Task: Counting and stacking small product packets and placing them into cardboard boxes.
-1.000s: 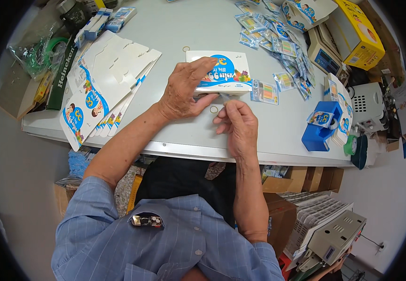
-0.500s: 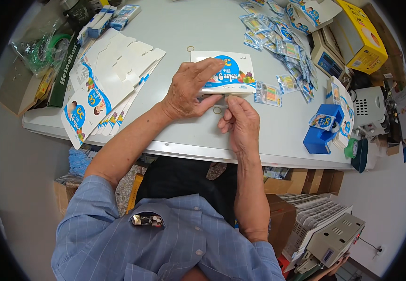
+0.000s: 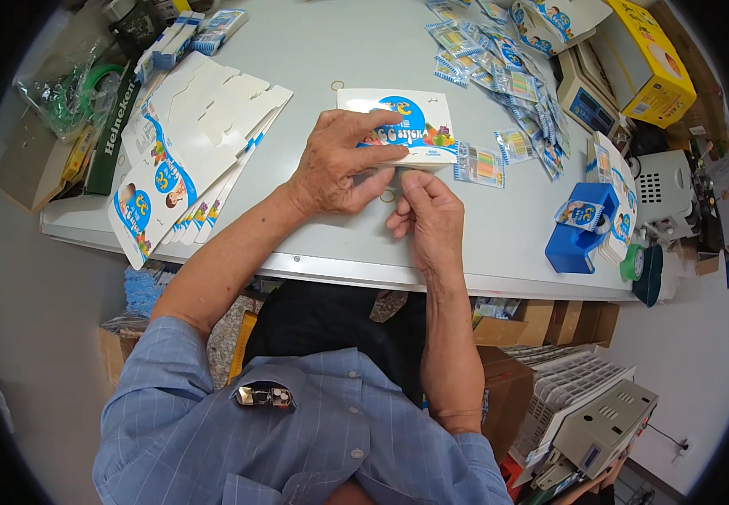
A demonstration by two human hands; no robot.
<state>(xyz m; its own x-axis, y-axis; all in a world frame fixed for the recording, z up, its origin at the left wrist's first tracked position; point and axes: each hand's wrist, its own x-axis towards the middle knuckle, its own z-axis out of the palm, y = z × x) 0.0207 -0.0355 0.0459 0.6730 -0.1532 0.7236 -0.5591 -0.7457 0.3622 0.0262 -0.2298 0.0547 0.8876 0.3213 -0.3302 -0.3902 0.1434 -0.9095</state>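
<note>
A small white cardboard carton [image 3: 423,103] with blue lettering and fruit pictures lies on the table in front of me. My left hand [image 3: 335,164] grips its left part, with the fingers across the printed top and the thumb at the near side. Just off the carton's near edge, my right hand [image 3: 428,215] is closed, thumb and forefinger pinched together. Whatever is between those fingertips is too small or hidden to name. A rubber band [image 3: 388,195] lies on the table between my hands. One small clear packet of coloured sticks [image 3: 479,165] rests against the carton's right side.
Flat printed carton blanks [image 3: 204,109] are stacked on the left. Many stick packets [image 3: 516,84] lie heaped at the far right, near a weighing scale [image 3: 587,97] and a yellow box [image 3: 655,67]. A blue tape dispenser [image 3: 579,240] stands at right. Another rubber band [image 3: 337,85] lies beyond the carton.
My left fingers have slid on the carton's top, the forefinger now lower toward its near edge. The carton has shifted very slightly. My right hand stays pinched at nearly the same spot.
</note>
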